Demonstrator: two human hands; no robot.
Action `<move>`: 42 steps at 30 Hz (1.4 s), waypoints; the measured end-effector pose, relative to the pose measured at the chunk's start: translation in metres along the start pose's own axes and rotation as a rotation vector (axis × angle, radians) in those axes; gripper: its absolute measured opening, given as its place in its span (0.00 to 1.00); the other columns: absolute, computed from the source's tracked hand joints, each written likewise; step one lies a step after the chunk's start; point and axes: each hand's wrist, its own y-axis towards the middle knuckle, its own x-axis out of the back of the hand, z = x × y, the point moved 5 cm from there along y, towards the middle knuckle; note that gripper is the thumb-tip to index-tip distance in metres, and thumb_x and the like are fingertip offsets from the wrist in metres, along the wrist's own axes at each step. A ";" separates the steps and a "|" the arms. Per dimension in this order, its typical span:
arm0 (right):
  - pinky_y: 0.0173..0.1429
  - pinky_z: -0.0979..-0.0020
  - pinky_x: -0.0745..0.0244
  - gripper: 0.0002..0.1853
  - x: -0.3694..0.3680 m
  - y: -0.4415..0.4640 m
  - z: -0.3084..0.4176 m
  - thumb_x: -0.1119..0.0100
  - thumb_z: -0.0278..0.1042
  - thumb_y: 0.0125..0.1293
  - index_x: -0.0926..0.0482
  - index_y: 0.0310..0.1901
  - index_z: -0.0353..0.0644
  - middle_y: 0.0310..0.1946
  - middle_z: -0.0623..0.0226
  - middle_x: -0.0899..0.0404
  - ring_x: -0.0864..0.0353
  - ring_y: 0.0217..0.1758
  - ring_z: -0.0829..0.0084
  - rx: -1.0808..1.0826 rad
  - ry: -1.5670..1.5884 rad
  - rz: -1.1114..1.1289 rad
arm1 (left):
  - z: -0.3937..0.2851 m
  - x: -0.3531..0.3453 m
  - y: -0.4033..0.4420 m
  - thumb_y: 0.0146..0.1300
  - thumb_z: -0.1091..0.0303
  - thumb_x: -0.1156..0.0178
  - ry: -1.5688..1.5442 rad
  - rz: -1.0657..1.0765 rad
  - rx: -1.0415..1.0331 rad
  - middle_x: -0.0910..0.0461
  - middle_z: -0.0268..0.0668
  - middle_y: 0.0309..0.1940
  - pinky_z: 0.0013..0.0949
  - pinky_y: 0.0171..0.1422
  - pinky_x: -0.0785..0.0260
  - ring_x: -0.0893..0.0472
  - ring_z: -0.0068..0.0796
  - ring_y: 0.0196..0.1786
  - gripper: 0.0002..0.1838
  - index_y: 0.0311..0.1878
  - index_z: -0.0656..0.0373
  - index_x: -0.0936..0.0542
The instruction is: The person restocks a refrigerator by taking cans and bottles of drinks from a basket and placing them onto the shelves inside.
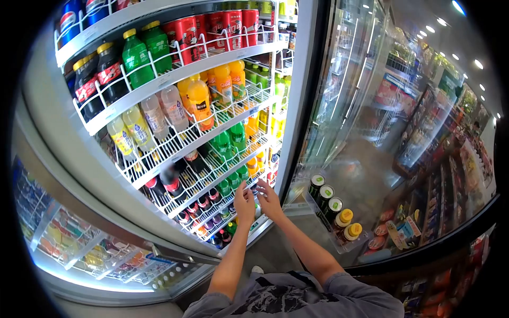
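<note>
My left hand [244, 204] and my right hand [269, 201] are close together in front of the lower wire shelves of a lit drinks fridge. Their fingers point toward the shelves and are partly spread. I see nothing clearly held in either hand, though the small gap between the fingertips is hard to make out. Just past the hands, green soda bottles [224, 187] stand in a row, with orange drink bottles [252, 167] to their right. Dark cola bottles [203, 202] with red labels lie to the left of my left hand.
Higher shelves hold red cans [186, 38], green bottles [137, 58] and an orange juice bottle [199, 100]. At right, the open glass door [339, 127] carries a clear bin [354, 245] with dark cans [325, 194] and yellow-capped bottles [343, 218]. Snack racks [450, 185] show beyond.
</note>
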 end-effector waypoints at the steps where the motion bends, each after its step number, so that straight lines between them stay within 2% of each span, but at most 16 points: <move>1: 0.58 0.69 0.25 0.30 0.000 -0.011 0.003 0.50 0.18 0.66 0.37 0.71 0.40 0.63 0.61 0.28 0.25 0.63 0.68 -0.021 0.025 0.007 | -0.001 0.005 -0.010 0.68 0.74 0.44 0.002 -0.017 -0.003 0.20 0.47 0.52 0.34 0.52 0.24 0.17 0.35 0.48 0.20 0.62 0.65 0.26; 6: 0.61 0.69 0.26 0.27 0.010 -0.072 0.025 0.49 0.23 0.69 0.35 0.70 0.38 0.61 0.61 0.26 0.24 0.61 0.68 -0.012 0.023 0.127 | -0.033 0.034 -0.072 0.68 0.73 0.45 -0.032 -0.138 0.010 0.20 0.45 0.53 0.32 0.51 0.24 0.18 0.32 0.48 0.18 0.61 0.65 0.25; 8: 0.61 0.70 0.27 0.24 0.013 -0.099 0.019 0.51 0.26 0.72 0.33 0.68 0.37 0.60 0.61 0.24 0.22 0.60 0.69 -0.009 0.071 0.266 | -0.041 0.044 -0.103 0.68 0.72 0.44 -0.009 -0.191 -0.022 0.20 0.44 0.53 0.31 0.51 0.25 0.18 0.31 0.48 0.18 0.60 0.65 0.24; 12: 0.60 0.71 0.26 0.20 0.026 -0.157 0.027 0.53 0.29 0.75 0.29 0.66 0.37 0.58 0.60 0.22 0.21 0.57 0.71 -0.151 0.272 0.255 | -0.060 0.056 -0.177 0.70 0.70 0.45 -0.055 -0.203 0.076 0.20 0.43 0.51 0.32 0.49 0.25 0.18 0.31 0.48 0.17 0.60 0.62 0.24; 14: 0.57 0.73 0.25 0.19 0.018 -0.182 0.051 0.52 0.28 0.75 0.28 0.64 0.35 0.55 0.60 0.21 0.20 0.54 0.73 -0.134 0.310 0.230 | -0.046 0.066 -0.214 0.71 0.71 0.45 -0.038 -0.237 0.133 0.20 0.43 0.52 0.32 0.49 0.24 0.18 0.31 0.49 0.16 0.60 0.62 0.24; 15: 0.57 0.73 0.25 0.19 0.010 -0.195 0.062 0.52 0.29 0.75 0.28 0.65 0.35 0.55 0.60 0.21 0.20 0.54 0.74 -0.093 0.290 0.269 | -0.053 0.078 -0.230 0.71 0.71 0.46 0.046 -0.258 0.075 0.20 0.43 0.52 0.32 0.49 0.25 0.18 0.32 0.49 0.16 0.60 0.62 0.25; 17: 0.57 0.73 0.28 0.20 -0.014 -0.211 0.073 0.53 0.31 0.76 0.29 0.65 0.35 0.54 0.61 0.21 0.21 0.53 0.75 -0.064 0.329 0.331 | -0.050 0.108 -0.256 0.71 0.71 0.46 0.029 -0.321 0.119 0.20 0.43 0.52 0.31 0.49 0.25 0.18 0.32 0.49 0.16 0.60 0.63 0.25; 18: 0.59 0.71 0.25 0.20 -0.027 -0.216 0.088 0.53 0.33 0.76 0.29 0.65 0.35 0.56 0.59 0.21 0.20 0.56 0.70 -0.007 0.292 0.359 | -0.050 0.125 -0.263 0.71 0.71 0.46 -0.010 -0.347 0.141 0.20 0.42 0.52 0.31 0.49 0.25 0.18 0.32 0.48 0.16 0.60 0.63 0.25; 21: 0.59 0.71 0.27 0.22 -0.077 -0.229 0.122 0.54 0.39 0.77 0.29 0.66 0.36 0.55 0.59 0.21 0.21 0.55 0.72 0.024 0.362 0.474 | -0.094 0.190 -0.274 0.71 0.70 0.45 0.046 -0.465 0.123 0.19 0.40 0.50 0.28 0.49 0.26 0.19 0.27 0.47 0.17 0.60 0.62 0.25; 26: 0.59 0.72 0.27 0.20 -0.151 -0.251 0.144 0.55 0.37 0.77 0.28 0.63 0.35 0.53 0.59 0.20 0.20 0.54 0.72 -0.005 0.439 0.635 | -0.123 0.303 -0.306 0.70 0.71 0.43 0.091 -0.596 0.011 0.19 0.35 0.51 0.24 0.47 0.29 0.22 0.19 0.45 0.18 0.62 0.59 0.25; 28: 0.57 0.72 0.26 0.19 -0.176 -0.263 0.147 0.56 0.36 0.77 0.27 0.62 0.34 0.52 0.60 0.20 0.20 0.52 0.72 -0.008 0.451 0.734 | -0.124 0.341 -0.330 0.69 0.72 0.43 0.087 -0.671 0.043 0.19 0.36 0.50 0.24 0.47 0.29 0.22 0.19 0.44 0.18 0.61 0.60 0.25; 30: 0.55 0.72 0.24 0.20 -0.202 -0.274 0.150 0.55 0.37 0.77 0.26 0.62 0.34 0.50 0.60 0.20 0.20 0.50 0.72 -0.066 0.508 0.805 | -0.108 0.377 -0.360 0.71 0.68 0.43 0.082 -0.713 0.067 0.21 0.36 0.52 0.27 0.55 0.31 0.23 0.23 0.51 0.20 0.64 0.58 0.26; 33: 0.54 0.71 0.24 0.24 -0.244 -0.282 0.144 0.54 0.43 0.76 0.27 0.61 0.31 0.48 0.59 0.19 0.19 0.48 0.72 -0.034 0.432 0.864 | -0.116 0.421 -0.406 0.71 0.67 0.43 0.100 -0.859 0.164 0.20 0.36 0.50 0.27 0.54 0.31 0.22 0.23 0.49 0.19 0.63 0.59 0.26; 36: 0.53 0.72 0.24 0.22 -0.288 -0.302 0.150 0.55 0.43 0.77 0.26 0.60 0.33 0.47 0.61 0.18 0.19 0.47 0.74 -0.030 0.391 0.905 | -0.115 0.466 -0.435 0.70 0.69 0.44 0.190 -0.972 0.164 0.19 0.37 0.50 0.26 0.49 0.29 0.21 0.23 0.47 0.18 0.62 0.61 0.25; 40: 0.53 0.72 0.25 0.22 -0.349 -0.345 0.165 0.55 0.43 0.77 0.25 0.60 0.34 0.46 0.60 0.18 0.18 0.47 0.73 -0.024 0.407 1.027 | -0.110 0.518 -0.460 0.72 0.68 0.44 0.222 -1.075 0.104 0.19 0.37 0.51 0.24 0.51 0.30 0.22 0.21 0.50 0.17 0.61 0.59 0.25; 42: 0.53 0.72 0.25 0.21 -0.379 -0.368 0.162 0.55 0.42 0.76 0.24 0.59 0.34 0.45 0.60 0.17 0.19 0.47 0.73 -0.055 0.394 1.101 | -0.111 0.537 -0.478 0.74 0.65 0.47 0.265 -1.130 0.156 0.19 0.38 0.51 0.24 0.49 0.29 0.22 0.21 0.49 0.16 0.61 0.59 0.25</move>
